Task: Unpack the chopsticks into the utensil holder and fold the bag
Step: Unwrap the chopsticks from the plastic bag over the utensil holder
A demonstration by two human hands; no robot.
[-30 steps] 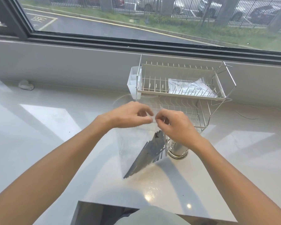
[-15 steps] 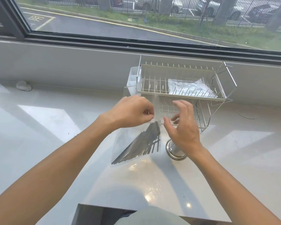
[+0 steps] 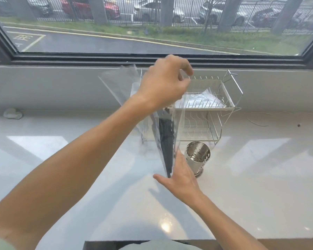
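1. Open white counter [image 3: 61, 159] stretches wide on the left, with only a small pale lump [image 3: 12, 113] far back by the wall.
2. The wire dish rack [image 3: 215, 112] blocks the back centre, with the steel utensil holder [image 3: 198, 156] close in front of it.
3. The holder's mouth is uncovered; the hanging clear bag [image 3: 177, 127] crowds its left side.
4. Right of the rack there's bare counter, apart from a thin cord [image 3: 257, 123].
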